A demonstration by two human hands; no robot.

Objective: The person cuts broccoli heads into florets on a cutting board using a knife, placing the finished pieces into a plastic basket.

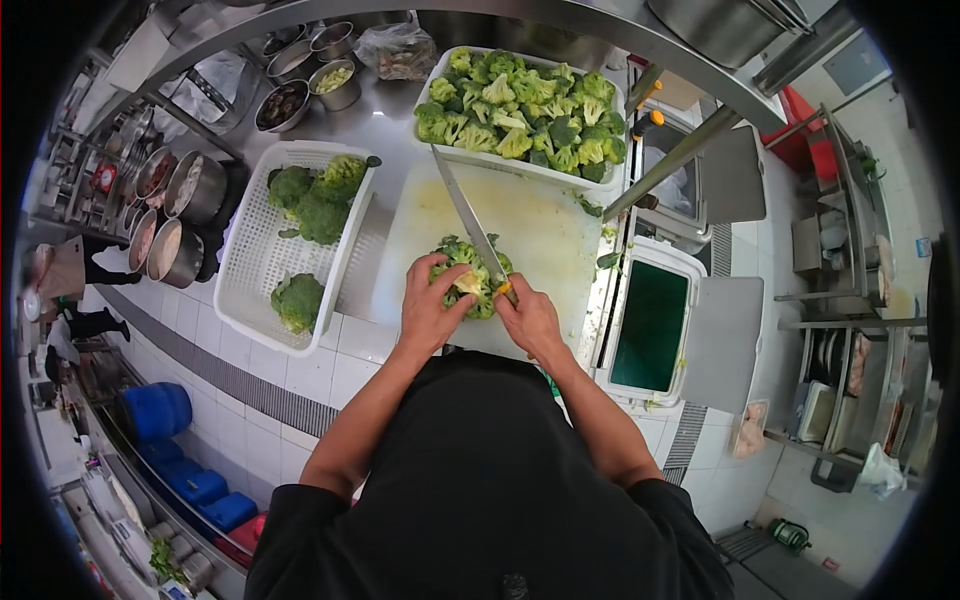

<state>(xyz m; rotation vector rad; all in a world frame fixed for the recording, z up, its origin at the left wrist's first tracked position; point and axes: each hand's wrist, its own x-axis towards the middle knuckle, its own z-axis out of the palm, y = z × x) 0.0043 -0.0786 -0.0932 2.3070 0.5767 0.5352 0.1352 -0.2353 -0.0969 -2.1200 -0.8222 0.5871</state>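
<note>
On the white cutting board (pixel 540 235) a head of broccoli (pixel 478 303) lies with its pale cut stem facing up. My left hand (pixel 432 305) is closed around its left side, fingers and thumb gripping it. A long kitchen knife (pixel 466 210) is in my right hand (pixel 530 318), which is wrapped round the yellow-marked handle. The blade points up and to the left, crossing the right side of the broccoli, its tip near the far edge of the board. Part of the broccoli is hidden beneath my fingers.
A white tray (pixel 422 140) heaped with cut florets stands beyond the board. To the left, a white perforated basket (pixel 245 255) holds several whole broccoli heads. An open bin (pixel 650 325) stands at right; a metal shelf rail (pixel 400 8) passes overhead. Metal bowls (pixel 335 88) sit at the back left.
</note>
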